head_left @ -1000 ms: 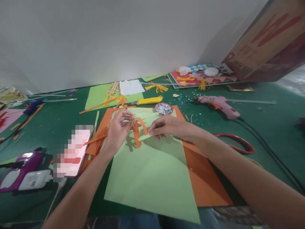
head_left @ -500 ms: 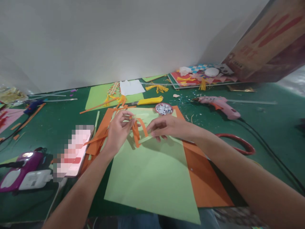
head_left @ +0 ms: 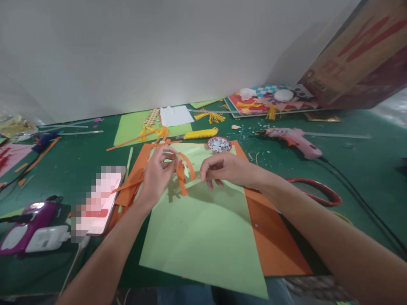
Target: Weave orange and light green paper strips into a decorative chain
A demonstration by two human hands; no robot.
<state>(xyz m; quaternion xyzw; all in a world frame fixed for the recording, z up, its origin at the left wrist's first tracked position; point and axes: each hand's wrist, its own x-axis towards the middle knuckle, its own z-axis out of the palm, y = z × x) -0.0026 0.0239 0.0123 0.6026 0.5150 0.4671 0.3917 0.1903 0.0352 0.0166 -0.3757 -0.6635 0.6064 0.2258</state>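
Observation:
My left hand (head_left: 160,169) pinches a small bundle of orange paper strips (head_left: 180,173) between thumb and fingers. One orange strip arches out of it to the right, its end hanging loose, and another points down toward me. From the bundle a narrow light green paper strip (head_left: 192,183) runs to the curled fingertips of my right hand (head_left: 219,169), which appear closed on its end. Both hands are above a large light green paper sheet (head_left: 203,237). Under that sheet lies orange paper (head_left: 280,245). How the strips cross inside my left fingers is hidden.
Behind the hands lie a yellow utility knife (head_left: 201,134) and a round dish of small beads (head_left: 219,144). A pink glue gun (head_left: 294,140) and red scissor handles (head_left: 318,190) are at right. A phone (head_left: 101,201) and a purple-white plug adapter (head_left: 32,228) lie at left.
My right hand has shifted slightly right, away from the arched orange strip, which now hangs free of its fingers. My left hand stays in place with the bundle.

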